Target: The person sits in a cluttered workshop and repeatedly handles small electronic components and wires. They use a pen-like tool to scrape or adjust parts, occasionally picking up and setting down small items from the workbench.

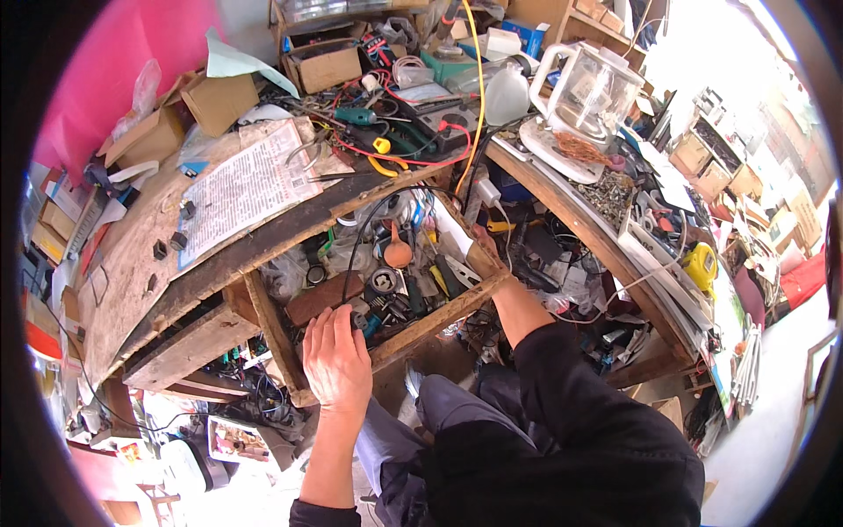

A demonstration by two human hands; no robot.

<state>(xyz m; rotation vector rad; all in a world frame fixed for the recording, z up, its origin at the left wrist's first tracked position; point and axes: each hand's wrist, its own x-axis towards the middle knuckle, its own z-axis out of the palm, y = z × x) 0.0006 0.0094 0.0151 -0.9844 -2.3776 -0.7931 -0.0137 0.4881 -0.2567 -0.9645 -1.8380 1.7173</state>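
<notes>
A wooden drawer (pixel 439 323) full of tools and small parts is pulled out from under the workbench. My left hand (pixel 338 358) lies over its front board near the left corner, fingers hooked inward. Close to those fingertips hangs a black cable (pixel 353 255). My right hand (pixel 483 250) is at the drawer's right side, its fingers around the side board and mostly hidden by it. Inside lie an orange rubber bulb (pixel 398 254), a reddish-brown block (pixel 325 298), pliers (pixel 462 270) and a round black-rimmed part (pixel 384 281).
A printed sheet (pixel 250 189) covers part of the worn bench top (pixel 132 263). Behind the drawer are red wires and a green-handled screwdriver (pixel 355 116). A glass jug (pixel 593 92) stands at the right. A yellow tape measure (pixel 700 265) and a white cable (pixel 615 292) are nearby.
</notes>
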